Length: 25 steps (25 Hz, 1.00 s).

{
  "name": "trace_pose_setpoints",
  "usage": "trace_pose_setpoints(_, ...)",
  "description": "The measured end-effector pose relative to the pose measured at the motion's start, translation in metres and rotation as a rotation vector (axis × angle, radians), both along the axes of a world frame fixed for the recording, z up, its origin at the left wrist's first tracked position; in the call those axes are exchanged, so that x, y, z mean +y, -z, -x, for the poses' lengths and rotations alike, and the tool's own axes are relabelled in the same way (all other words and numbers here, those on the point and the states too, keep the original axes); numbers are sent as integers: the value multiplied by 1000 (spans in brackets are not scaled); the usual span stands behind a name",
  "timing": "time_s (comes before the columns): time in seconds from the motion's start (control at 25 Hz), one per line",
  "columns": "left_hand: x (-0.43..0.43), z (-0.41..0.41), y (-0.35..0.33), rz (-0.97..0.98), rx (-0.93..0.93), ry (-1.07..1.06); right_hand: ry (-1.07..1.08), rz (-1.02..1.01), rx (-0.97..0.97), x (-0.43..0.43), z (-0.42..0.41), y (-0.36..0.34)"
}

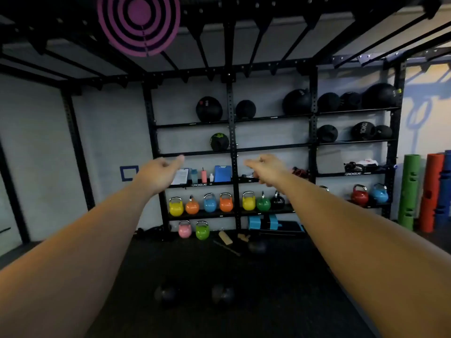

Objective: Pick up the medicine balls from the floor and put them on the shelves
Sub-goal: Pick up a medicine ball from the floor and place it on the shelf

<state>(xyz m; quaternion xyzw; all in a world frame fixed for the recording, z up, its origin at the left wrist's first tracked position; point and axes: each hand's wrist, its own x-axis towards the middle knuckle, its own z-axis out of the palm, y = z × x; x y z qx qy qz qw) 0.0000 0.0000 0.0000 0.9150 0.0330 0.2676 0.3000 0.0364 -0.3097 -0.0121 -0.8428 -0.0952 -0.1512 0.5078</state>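
Three dark medicine balls lie on the black floor: one (166, 293) near me at the left, one (222, 293) beside it, one (257, 246) farther off near the rack. A black steel rack (232, 132) stands against the back wall, and its upper shelves hold several black medicine balls, among them a ball with a green mark (219, 141). Both my arms stretch forward at chest height. My left hand (158, 173) and my right hand (268, 170) hold nothing, fingers loosely spread, well above the floor balls.
Coloured kettlebells (210, 203) fill the lower shelves and two stand on the floor. Bottles and a blue box (222, 173) sit on the middle shelf. Green, red and blue tubes (411, 191) lean at the right. Wooden blocks (225, 237) lie by the rack's foot.
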Motion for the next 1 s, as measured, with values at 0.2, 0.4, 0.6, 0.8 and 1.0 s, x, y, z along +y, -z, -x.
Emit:
trace_pose_setpoints(0.2,0,11,33,-431,178,-137,-86,406,78,3,-20,61)
trace_pose_setpoints(0.4,9,15,80,-394,293,-155,-143,491,70,36,-40,107)
trace_pose_setpoints(0.6,42,12,130,-466,410,-193,-211,658,76,91,-63,146)
trace_pose_setpoints(0.8,97,-21,169,-428,520,-199,-263,739,130,158,-102,181)
trace_pose_setpoints(1.0,162,-90,199,-378,560,-156,-270,841,151,240,-156,211)
